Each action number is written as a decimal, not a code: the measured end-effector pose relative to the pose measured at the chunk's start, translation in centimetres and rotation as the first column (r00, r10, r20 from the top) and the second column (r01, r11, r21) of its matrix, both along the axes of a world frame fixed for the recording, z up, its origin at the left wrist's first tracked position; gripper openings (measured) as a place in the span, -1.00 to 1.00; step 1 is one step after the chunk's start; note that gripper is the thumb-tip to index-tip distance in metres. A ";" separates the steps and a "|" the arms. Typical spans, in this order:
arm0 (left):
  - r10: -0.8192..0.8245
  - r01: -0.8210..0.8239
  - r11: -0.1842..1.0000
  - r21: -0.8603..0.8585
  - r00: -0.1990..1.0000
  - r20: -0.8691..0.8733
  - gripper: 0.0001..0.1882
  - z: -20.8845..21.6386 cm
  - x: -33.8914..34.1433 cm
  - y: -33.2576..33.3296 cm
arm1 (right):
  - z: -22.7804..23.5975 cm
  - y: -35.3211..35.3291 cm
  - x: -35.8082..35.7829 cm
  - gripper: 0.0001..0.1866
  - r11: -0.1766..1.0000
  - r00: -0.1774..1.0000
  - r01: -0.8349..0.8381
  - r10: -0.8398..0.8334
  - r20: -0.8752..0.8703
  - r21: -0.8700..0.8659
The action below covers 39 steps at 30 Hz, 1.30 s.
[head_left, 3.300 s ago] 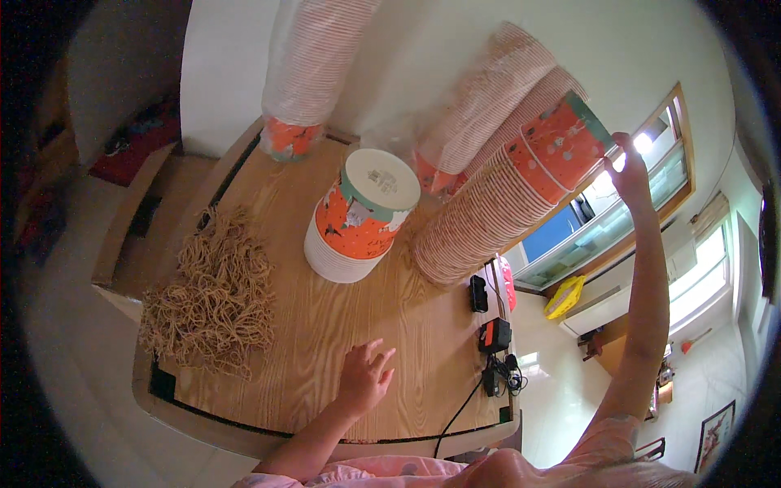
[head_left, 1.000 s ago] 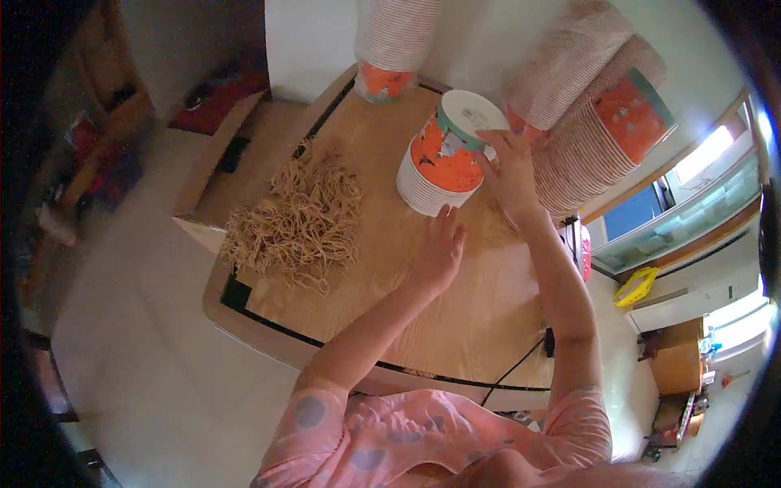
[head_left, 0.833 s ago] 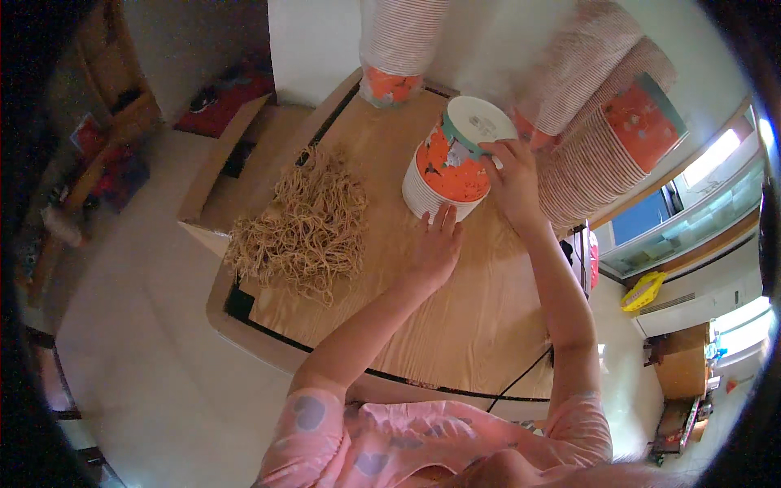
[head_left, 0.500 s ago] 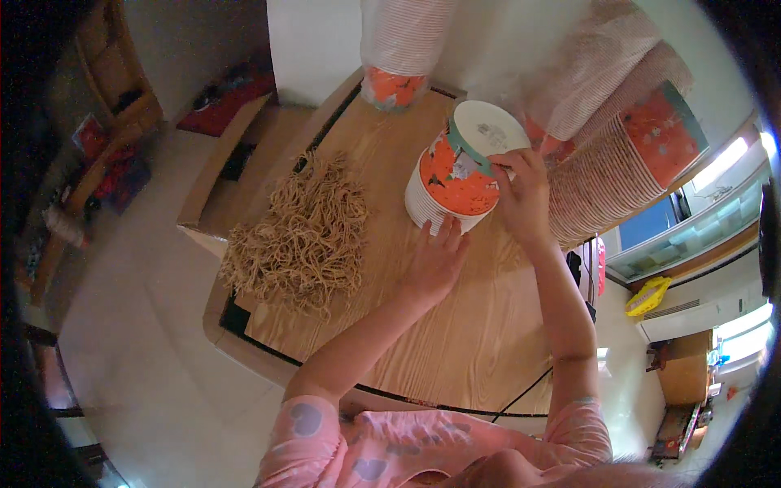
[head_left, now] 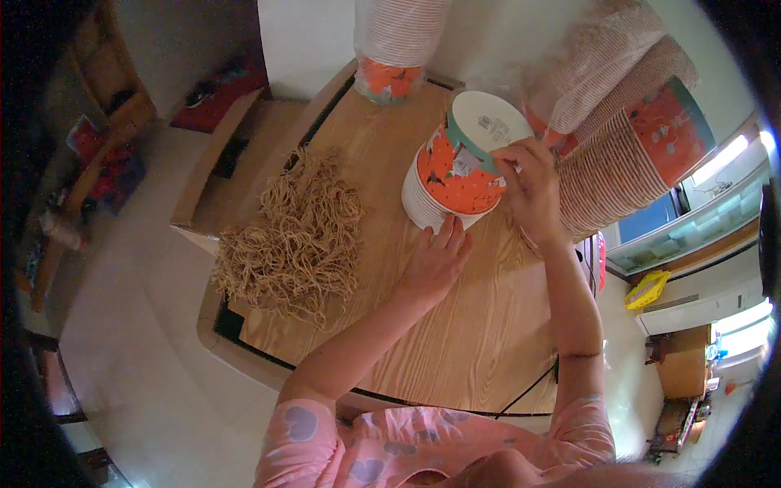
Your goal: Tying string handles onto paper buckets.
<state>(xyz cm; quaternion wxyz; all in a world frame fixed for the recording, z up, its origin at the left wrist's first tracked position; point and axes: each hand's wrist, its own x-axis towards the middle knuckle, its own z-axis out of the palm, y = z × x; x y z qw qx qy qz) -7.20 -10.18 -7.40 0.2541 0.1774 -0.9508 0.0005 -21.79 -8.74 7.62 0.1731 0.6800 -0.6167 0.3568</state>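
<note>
both hands [head_left: 529,191] now on cup stack [head_left: 455,175]; its base hidden.

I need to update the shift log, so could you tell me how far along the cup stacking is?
Done: a short stack of cups stands upside down on the wooden table. In hand: the right hand grips its top cup, and the left hand steadies its base. Left: the long cup stacks behind and the pile of tan bands lie untouched.

white label [head_left: 464,162] on orange cup stack [head_left: 457,179] | clear-wrapped cup sleeves [head_left: 626,154] behind
</note>
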 end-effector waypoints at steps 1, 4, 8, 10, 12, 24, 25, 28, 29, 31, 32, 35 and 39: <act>-0.011 0.011 1.000 0.008 1.000 -0.003 -0.58 -0.1 0.0 -0.1 | 0.1 -0.1 0.0 -0.85 1.000 1.000 0.000 0.000 -0.002 0.002; -0.045 0.046 0.999 0.022 0.998 -0.043 -0.63 -0.8 0.1 -0.1 | 0.2 -0.2 0.1 -0.85 1.000 1.000 -0.006 0.006 -0.019 0.010; -0.041 0.045 0.997 0.059 0.996 -0.076 -0.64 -0.3 0.0 0.5 | 0.5 -0.2 0.3 -0.86 1.000 0.996 -0.001 0.000 0.092 0.011; 0.004 -0.002 0.998 0.058 1.000 -0.024 -0.60 0.4 0.2 0.9 | 1.0 0.0 0.7 -0.86 1.000 0.992 0.003 -0.006 0.130 0.022; -0.003 0.006 0.999 0.036 0.996 -0.091 -0.64 -0.4 0.4 1.0 | 1.8 0.1 1.3 -0.89 0.998 0.964 -0.060 0.053 0.261 0.020; 0.007 -0.010 1.000 -0.007 0.966 -0.260 -0.70 0.2 -0.3 1.3 | 3.7 -0.9 -0.2 -0.87 0.999 0.986 -0.030 0.036 -0.161 0.037; 0.008 -0.012 1.000 -0.014 0.971 -0.240 -0.70 0.5 -0.2 1.2 | 3.7 -0.9 -0.3 -0.87 0.999 0.986 -0.031 0.036 -0.165 0.033; 0.047 -0.045 0.999 0.013 0.983 -0.178 -0.67 0.6 -0.7 0.5 | 3.4 -1.1 -0.7 -0.90 0.992 0.988 -0.006 0.025 -0.152 0.125; 0.051 -0.050 0.999 0.010 0.982 -0.182 -0.67 0.3 -0.8 0.2 | 3.3 -1.1 -0.5 -0.90 0.990 0.996 -0.028 0.040 -0.084 0.136; 0.018 -0.019 1.000 -0.011 0.991 -0.136 -0.66 -0.1 -0.8 -0.4 | 3.3 -1.0 -0.2 -0.90 0.988 0.998 -0.057 0.060 -0.017 0.144; 0.023 -0.025 1.000 -0.015 0.990 -0.136 -0.66 -0.1 -0.8 -0.5 | 3.4 -0.8 -0.2 -0.88 0.992 0.997 -0.074 0.069 0.046 0.106; -0.016 0.015 1.000 -0.006 0.990 -0.141 -0.65 1.1 -0.7 -0.7 | 3.9 -0.4 -0.6 -0.87 0.995 0.989 -0.095 0.093 0.111 0.020; -0.006 0.004 0.999 -0.034 0.998 -0.063 -0.65 1.8 -0.6 -0.8 | 4.8 -0.4 -0.5 -0.88 0.996 0.980 -0.068 0.079 0.183 -0.064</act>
